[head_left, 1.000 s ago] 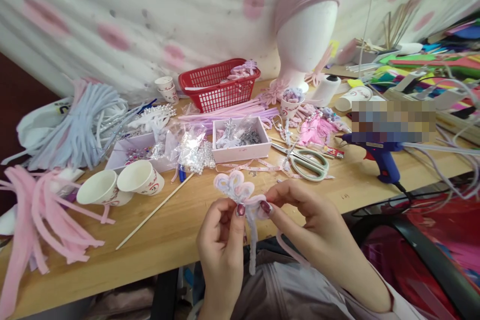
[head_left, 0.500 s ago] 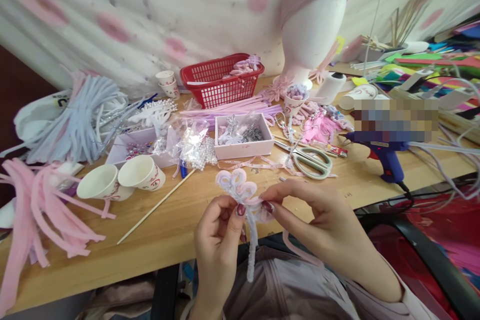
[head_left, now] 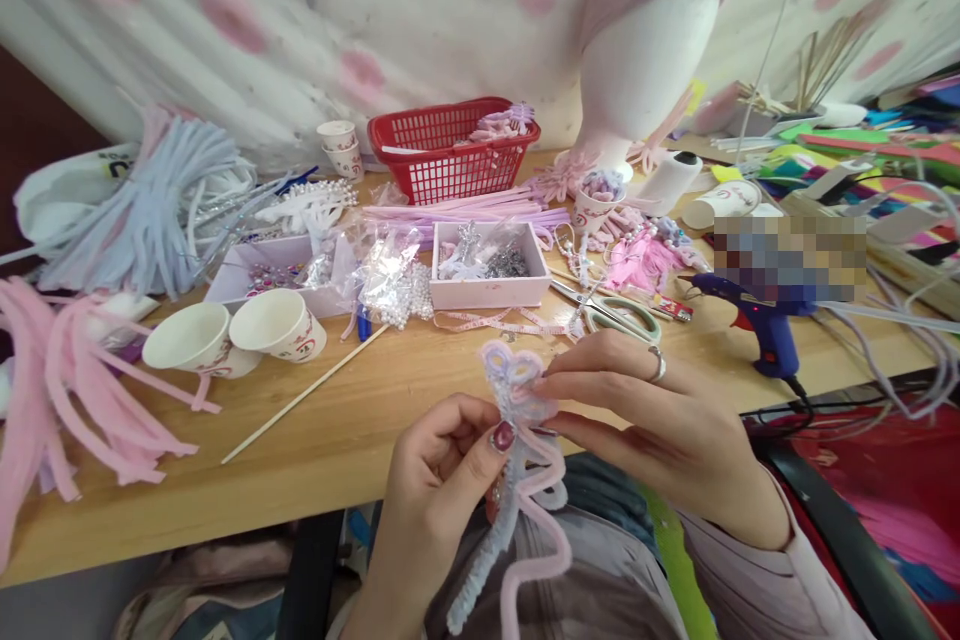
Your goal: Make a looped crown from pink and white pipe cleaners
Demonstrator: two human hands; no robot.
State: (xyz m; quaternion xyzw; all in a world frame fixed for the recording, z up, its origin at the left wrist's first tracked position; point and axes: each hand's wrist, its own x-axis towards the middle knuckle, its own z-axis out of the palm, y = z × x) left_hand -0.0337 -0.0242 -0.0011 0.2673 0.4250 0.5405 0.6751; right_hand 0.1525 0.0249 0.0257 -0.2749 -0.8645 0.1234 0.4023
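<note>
A flower bent from pink and pale lilac pipe cleaners [head_left: 517, 370] is held in front of my chest, just past the table's front edge. My left hand [head_left: 450, 480] pinches it between thumb and fingers where the petals meet the fuzzy pale stem. The stem slants down to the left. From the same spot a wavy pink pipe cleaner [head_left: 551, 540] hangs down. My right hand [head_left: 645, 410], a ring on one finger, touches the petals from the right; its thumb tip is hidden behind them.
On the wooden table [head_left: 352, 440] lie scissors [head_left: 622, 315], a wooden stick [head_left: 300, 395] and a blue glue gun [head_left: 776, 330]. Two paper cups [head_left: 277, 325], a white box [head_left: 491, 290], a red basket [head_left: 457, 160] and pipe-cleaner bundles [head_left: 120, 220] stand around. Behind is a mannequin head [head_left: 645, 60].
The flower has turned and tilted, its stem now slanting left. The loose pink pipe cleaner hangs in front. My right fingers have shifted from a pinch to the petals' side. The view has moved slightly.
</note>
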